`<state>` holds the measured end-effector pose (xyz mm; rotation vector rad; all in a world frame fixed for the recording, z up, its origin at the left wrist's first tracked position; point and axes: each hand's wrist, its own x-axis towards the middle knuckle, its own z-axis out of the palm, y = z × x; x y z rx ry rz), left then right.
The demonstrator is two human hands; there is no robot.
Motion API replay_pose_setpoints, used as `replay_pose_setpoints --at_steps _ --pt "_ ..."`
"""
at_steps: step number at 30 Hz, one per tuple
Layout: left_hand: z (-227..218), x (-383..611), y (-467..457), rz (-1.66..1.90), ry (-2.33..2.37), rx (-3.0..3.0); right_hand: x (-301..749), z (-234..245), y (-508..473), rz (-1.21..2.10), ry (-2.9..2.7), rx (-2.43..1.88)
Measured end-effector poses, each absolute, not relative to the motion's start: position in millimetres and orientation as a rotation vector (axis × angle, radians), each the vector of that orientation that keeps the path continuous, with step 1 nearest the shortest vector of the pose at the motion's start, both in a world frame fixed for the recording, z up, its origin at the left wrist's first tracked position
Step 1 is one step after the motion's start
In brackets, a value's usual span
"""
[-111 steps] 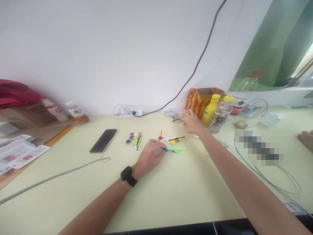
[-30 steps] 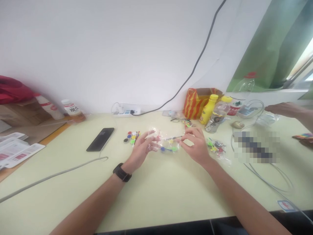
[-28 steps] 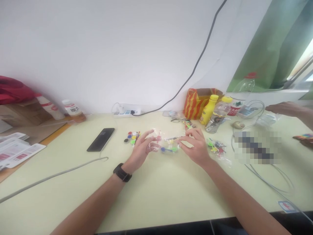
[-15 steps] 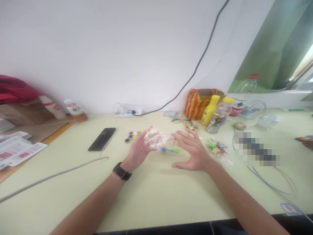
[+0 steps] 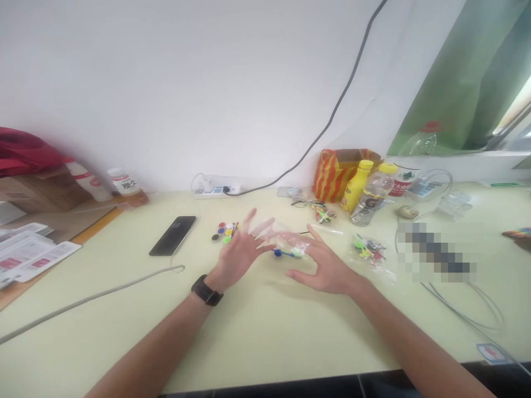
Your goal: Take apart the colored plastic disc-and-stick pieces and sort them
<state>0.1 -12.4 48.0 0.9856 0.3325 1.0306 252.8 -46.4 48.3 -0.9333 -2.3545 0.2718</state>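
My left hand (image 5: 240,251), with a black watch on its wrist, hovers over the pale yellow desk (image 5: 265,331) with its fingers spread. My right hand (image 5: 321,268) is open too, palm turned inward, fingers apart. Between the two hands lies a small clear plastic bag (image 5: 286,243) with colourful stick pieces in it, a blue and green one showing. Both hands' fingertips are at the bag; whether they touch it I cannot tell. Small round coloured caps (image 5: 224,231) lie just left of my left hand.
A black phone (image 5: 173,235) lies to the left, with a grey cable (image 5: 83,301) running across the desk. At the back stand a power strip (image 5: 215,190), a striped bag (image 5: 338,171), a yellow bottle (image 5: 355,185) and a clear one (image 5: 373,196). Another clear packet (image 5: 369,249) lies at the right.
Both hands were pinching the clear bag a second ago; now their fingers have spread open and the bag lies between them. Another person's hand at the far right has left the view.
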Motion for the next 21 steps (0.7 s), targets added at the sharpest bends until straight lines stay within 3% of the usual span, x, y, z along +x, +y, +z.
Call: replay_pose_setpoints --at_steps 10,16,21 --pt "46 12 -20 1.134 0.578 1.022 242 45 -52 0.383 -2.392 -0.849" --pt "46 11 -18 1.199 0.566 0.935 238 45 -55 0.248 -2.295 -0.768" --pt "48 3 -9 1.278 0.553 0.797 244 41 -45 0.057 -1.85 -0.818"
